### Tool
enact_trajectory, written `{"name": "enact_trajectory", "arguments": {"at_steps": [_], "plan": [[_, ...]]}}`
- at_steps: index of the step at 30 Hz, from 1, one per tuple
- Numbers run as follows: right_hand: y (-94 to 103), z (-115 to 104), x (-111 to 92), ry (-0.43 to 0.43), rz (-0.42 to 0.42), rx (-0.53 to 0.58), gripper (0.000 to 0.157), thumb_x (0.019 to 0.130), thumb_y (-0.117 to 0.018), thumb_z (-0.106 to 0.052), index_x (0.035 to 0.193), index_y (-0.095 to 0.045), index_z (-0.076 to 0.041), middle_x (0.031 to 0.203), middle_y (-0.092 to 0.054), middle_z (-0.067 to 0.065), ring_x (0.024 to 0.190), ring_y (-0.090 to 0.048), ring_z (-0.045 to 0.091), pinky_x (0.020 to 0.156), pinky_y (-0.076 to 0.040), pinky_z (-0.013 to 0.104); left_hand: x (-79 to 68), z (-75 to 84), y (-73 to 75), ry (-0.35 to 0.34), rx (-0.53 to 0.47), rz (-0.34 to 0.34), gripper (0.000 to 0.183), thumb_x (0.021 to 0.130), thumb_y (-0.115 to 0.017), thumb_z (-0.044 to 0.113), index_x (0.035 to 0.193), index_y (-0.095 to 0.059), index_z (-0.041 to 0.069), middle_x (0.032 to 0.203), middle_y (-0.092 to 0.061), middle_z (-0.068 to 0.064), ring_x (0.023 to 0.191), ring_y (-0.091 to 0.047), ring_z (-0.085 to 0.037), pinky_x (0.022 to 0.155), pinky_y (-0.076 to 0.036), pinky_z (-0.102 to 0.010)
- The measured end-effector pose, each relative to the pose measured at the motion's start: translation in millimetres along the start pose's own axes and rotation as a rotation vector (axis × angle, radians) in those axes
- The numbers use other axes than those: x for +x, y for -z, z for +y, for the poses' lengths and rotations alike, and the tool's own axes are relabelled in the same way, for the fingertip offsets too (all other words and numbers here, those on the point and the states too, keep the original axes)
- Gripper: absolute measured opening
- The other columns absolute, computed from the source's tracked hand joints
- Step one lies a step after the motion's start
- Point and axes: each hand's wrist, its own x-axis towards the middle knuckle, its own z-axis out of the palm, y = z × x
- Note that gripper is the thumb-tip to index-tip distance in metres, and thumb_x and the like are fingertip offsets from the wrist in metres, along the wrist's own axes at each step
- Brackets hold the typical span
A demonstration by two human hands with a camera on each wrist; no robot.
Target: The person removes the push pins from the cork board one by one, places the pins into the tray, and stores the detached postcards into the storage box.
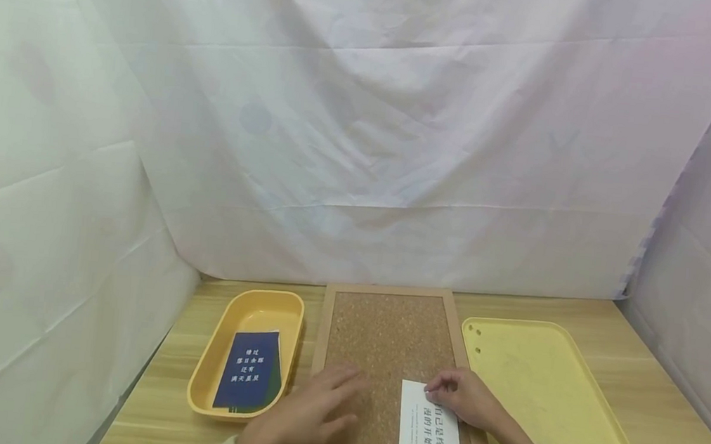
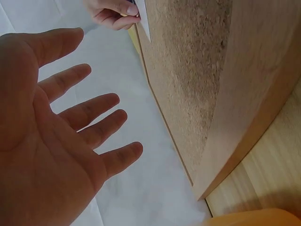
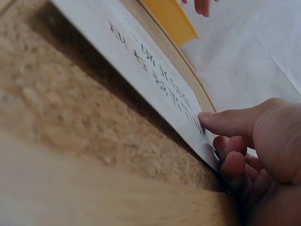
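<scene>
A white card (image 1: 426,433) printed with dark Chinese characters lies over the lower right part of a cork board (image 1: 384,330) with a wooden frame. My right hand (image 1: 460,398) pinches the card's far edge, thumb on top and the other fingers curled beneath. In the right wrist view the card (image 3: 141,75) is tilted, one long edge raised above the cork with a shadow under it. My left hand (image 1: 313,412) hovers over the board's left side, slightly blurred. The left wrist view shows that hand (image 2: 70,127) with its fingers spread and nothing in the palm.
Left of the board stands a yellow-orange basin (image 1: 199,377) holding a dark blue card (image 1: 247,368) with white characters, over a green one. To the right lies a pale yellow tray (image 1: 543,393), several small brass-coloured bits (image 1: 479,331) in its far left corner. White cloth (image 1: 400,148) hangs around the wooden table.
</scene>
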Motion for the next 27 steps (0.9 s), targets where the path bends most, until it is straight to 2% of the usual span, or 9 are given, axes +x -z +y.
{"name": "enact_trajectory", "arguments": {"at_steps": [3, 5, 10, 12, 17, 22, 27], "plan": [[0.1, -0.2, 0.3, 0.001, 0.003, -0.003, 0.005, 0.086, -0.075, -0.018, 0.087, -0.073, -0.023, 0.081, -0.063, -0.012, 0.075, -0.053, 0.004, 0.068, -0.043, 0.021, 2.3, 1.8, -0.9, 0.026, -0.033, -0.052, 0.053, 0.101, -0.056, 0.033, 0.151, -0.041, 0.026, 0.155, -0.041, -0.008, 0.143, -0.038, -0.029, 0.114, -0.035, -0.052], [0.2, -0.4, 0.3, 0.001, 0.006, -0.009, 0.005, 0.086, -0.075, -0.019, 0.087, -0.073, -0.023, 0.081, -0.063, -0.012, 0.075, -0.053, 0.004, 0.068, -0.043, 0.022, 3.8, 3.0, -1.5, 0.028, -0.028, -0.072, 0.052, 0.102, -0.055, 0.035, 0.151, -0.042, 0.025, 0.156, -0.041, -0.008, 0.144, -0.037, -0.029, 0.115, -0.034, -0.052], [-0.4, -1.0, 0.1, -0.013, 0.01, -0.017, 0.005, 0.086, -0.075, -0.019, 0.086, -0.073, -0.024, 0.082, -0.063, -0.013, 0.078, -0.053, 0.004, 0.071, -0.043, 0.022, 7.4, 7.1, -6.1, -0.044, 0.057, -0.065, 0.048, 0.102, -0.054, 0.035, 0.146, -0.049, 0.016, 0.152, -0.045, -0.01, 0.142, -0.04, -0.031, 0.115, -0.034, -0.052], [-0.9, -1.5, -0.1, -0.022, 0.011, -0.016, 0.006, 0.086, -0.075, -0.019, 0.086, -0.073, -0.025, 0.083, -0.063, -0.013, 0.079, -0.054, 0.005, 0.072, -0.043, 0.023, 8.4, 9.4, -8.2, -0.052, 0.064, -0.073, 0.047, 0.101, -0.055, 0.036, 0.144, -0.051, 0.017, 0.152, -0.046, -0.007, 0.142, -0.04, -0.028, 0.115, -0.035, -0.051], [-1.6, -2.9, -0.7, -0.039, 0.016, -0.016, 0.006, 0.086, -0.075, -0.019, 0.085, -0.072, -0.025, 0.083, -0.063, -0.013, 0.079, -0.053, 0.006, 0.072, -0.042, 0.023, 11.3, 16.0, -14.3, -0.027, 0.035, -0.121, 0.05, 0.101, -0.054, 0.038, 0.148, -0.047, 0.022, 0.154, -0.043, 0.0, 0.145, -0.036, -0.023, 0.117, -0.034, -0.047], [-1.5, -4.5, -1.0, -0.058, 0.02, -0.017, 0.008, 0.086, -0.075, -0.017, 0.085, -0.072, -0.025, 0.083, -0.063, -0.013, 0.08, -0.053, 0.007, 0.073, -0.042, 0.024, 15.7, 21.1, -20.9, -0.047, 0.058, -0.139, 0.05, 0.101, -0.054, 0.038, 0.148, -0.046, 0.026, 0.154, -0.043, 0.002, 0.146, -0.034, -0.023, 0.117, -0.031, -0.05], [-1.4, -4.9, -1.3, -0.076, 0.018, -0.015, 0.008, 0.085, -0.075, -0.017, 0.085, -0.072, -0.025, 0.083, -0.063, -0.012, 0.081, -0.053, 0.008, 0.074, -0.042, 0.025, 19.6, 24.7, -26.6, -0.049, 0.061, -0.18, 0.051, 0.101, -0.05, 0.045, 0.15, -0.04, 0.034, 0.156, -0.037, 0.008, 0.147, -0.032, -0.022, 0.117, -0.03, -0.052]]}}
